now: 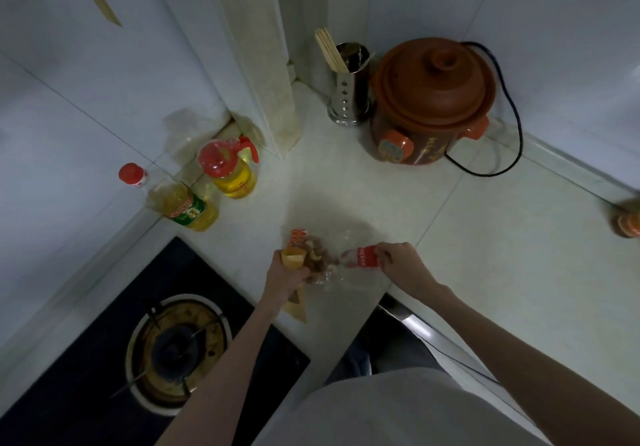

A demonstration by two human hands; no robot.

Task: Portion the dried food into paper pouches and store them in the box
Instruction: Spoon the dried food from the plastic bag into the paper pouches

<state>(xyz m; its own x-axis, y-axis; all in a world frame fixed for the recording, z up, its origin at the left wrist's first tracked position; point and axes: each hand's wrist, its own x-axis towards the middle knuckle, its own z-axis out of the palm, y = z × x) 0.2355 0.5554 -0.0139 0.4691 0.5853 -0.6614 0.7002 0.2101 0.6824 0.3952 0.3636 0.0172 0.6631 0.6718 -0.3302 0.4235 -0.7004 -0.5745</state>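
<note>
My left hand point(285, 274) grips a tan paper pouch point(292, 260) with its open mouth turned up, over the counter's front edge. A clear plastic bag of dried food point(320, 258), brown and pale pieces with a red printed top, lies against the pouch's mouth. My right hand point(398, 262) pinches the red end of that bag point(363, 256) and holds it up to the right. More tan paper point(298, 308) shows below my left wrist. No box is in view.
A gas hob point(173, 348) lies at front left. Two oil bottles point(235, 168) and a red-capped bottle point(131, 174) stand by the left wall. A brown clay cooker point(429, 99) with a black cord and a steel chopstick holder point(348, 89) stand at the back.
</note>
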